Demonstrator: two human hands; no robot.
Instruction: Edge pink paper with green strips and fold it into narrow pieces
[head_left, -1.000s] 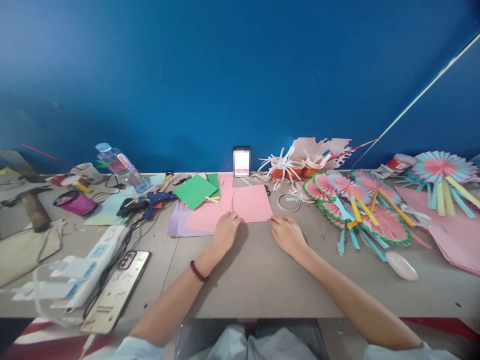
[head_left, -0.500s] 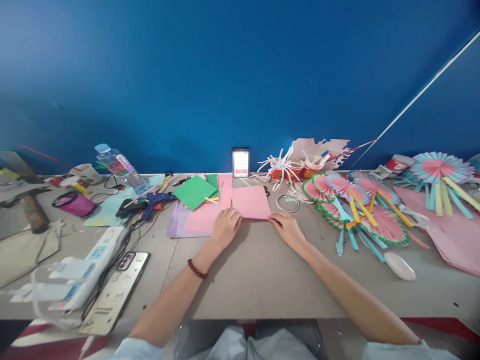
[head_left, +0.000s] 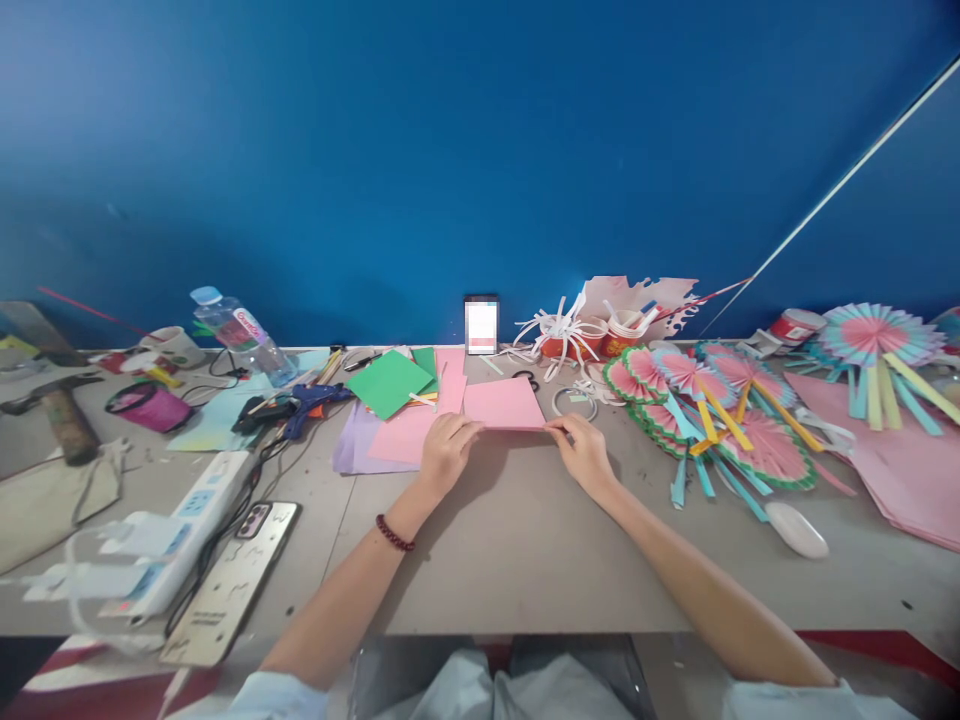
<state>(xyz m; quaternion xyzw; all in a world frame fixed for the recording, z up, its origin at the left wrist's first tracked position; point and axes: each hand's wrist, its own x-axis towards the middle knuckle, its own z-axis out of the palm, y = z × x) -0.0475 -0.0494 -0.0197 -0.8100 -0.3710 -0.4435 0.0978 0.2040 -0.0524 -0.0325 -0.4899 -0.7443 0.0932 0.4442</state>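
Observation:
A pink sheet of paper [head_left: 505, 403] is held between my two hands above the grey table [head_left: 495, 560]. My left hand [head_left: 448, 452] pinches its near left corner, and a dark bead bracelet circles that wrist. At the near right corner, my right hand [head_left: 582, 450] grips the edge between thumb and fingers. The sheet's near edge looks lifted a little off the table. Left of it lie more pink paper [head_left: 405, 440], a purple sheet [head_left: 348, 448] and green paper squares [head_left: 388, 384]. Black scissor handles [head_left: 529, 380] show partly behind the sheet's far right corner.
Folded paper fans [head_left: 720, 400] and a white computer mouse [head_left: 796, 530] lie on the right. A power strip [head_left: 196, 510], phone [head_left: 232, 580], glue gun [head_left: 311, 402], hammer [head_left: 64, 420] and bottle [head_left: 244, 335] are on the left. A lit screen [head_left: 481, 326] stands against the blue wall.
The near edge of the pink sheet has risen and tilted up slightly. My right hand has lifted a little, with its fingers more raised at the corner.

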